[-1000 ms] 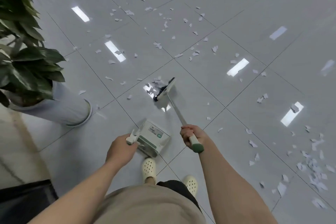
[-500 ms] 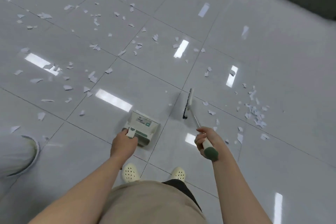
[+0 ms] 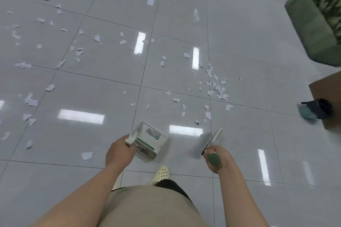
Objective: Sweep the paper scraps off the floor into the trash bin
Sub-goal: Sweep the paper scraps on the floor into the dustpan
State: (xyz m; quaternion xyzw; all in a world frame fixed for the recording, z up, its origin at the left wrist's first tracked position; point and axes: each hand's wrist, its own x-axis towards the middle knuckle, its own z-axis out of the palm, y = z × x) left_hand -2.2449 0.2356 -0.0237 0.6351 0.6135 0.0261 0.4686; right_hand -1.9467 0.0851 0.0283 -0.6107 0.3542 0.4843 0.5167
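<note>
White paper scraps lie scattered over the glossy grey tile floor, with a dense cluster [image 3: 216, 86] ahead to the right and looser pieces [image 3: 79, 51] to the left. My left hand [image 3: 120, 150] grips the handle of a white-and-green dustpan [image 3: 152, 139] held low just in front of me. My right hand [image 3: 218, 158] grips the green-tipped handle of a small broom [image 3: 212, 141], whose head is lifted and seen nearly end-on. No trash bin is in view.
A green sofa [image 3: 311, 24] with a camouflage cover stands at the upper right. A brown piece of furniture [image 3: 330, 101] and a dark and teal object [image 3: 313, 109] sit at the right edge. My pale shoe [image 3: 161, 173] is below the dustpan.
My view has swung to the right; the potted plant is gone from sight and the sofa has appeared. The broom has been pulled back toward me and lifted. Both hands keep their grips.
</note>
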